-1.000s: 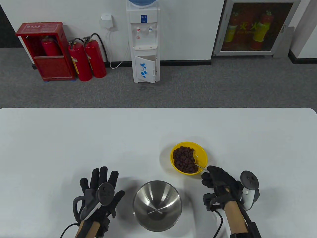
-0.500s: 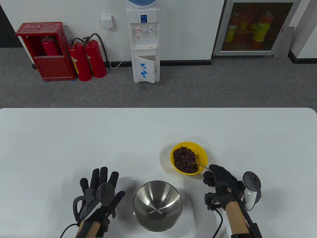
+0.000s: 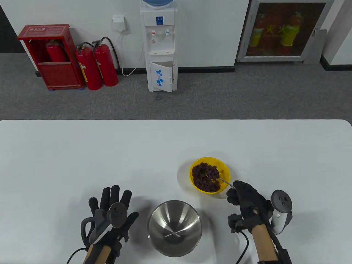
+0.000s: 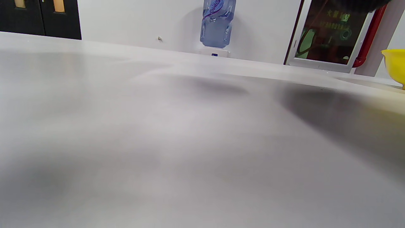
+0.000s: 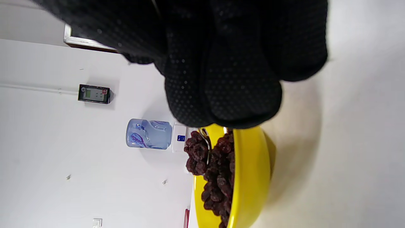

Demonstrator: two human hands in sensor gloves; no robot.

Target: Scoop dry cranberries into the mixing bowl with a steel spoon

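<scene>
1. The right hand grips the thin handle of the steel spoon. Its fingers are curled tight around the handle's end.

2. The spoon's round end sits in the dry cranberries, just ahead of the right hand and a little to its left. A small heap of berries looks to be resting on it, and in the right wrist view the heap seems to stand a bit above the rest.

3. The berries fill the yellow bowl, which stands on the desk right in front of the right hand.

4. The left hand lies flat on the desk with its fingers spread apart. It holds nothing.

5. The mixing bowl sits between the two hands, just beside the left one. No berries show in it yet.

6. The spoon is hard and stiff. It will not bend. It is smooth and thin, so it could turn in the glove. Holding it near the end, as now, looks right.

7. The berries are small, light and loose. I think they may roll off if the spoon tips, so it should stay level and move slowly.

8. The yellow bowl looks light and could slide if pushed. The steel bowl looks heavier and wide, so it is easy to hit.
</scene>
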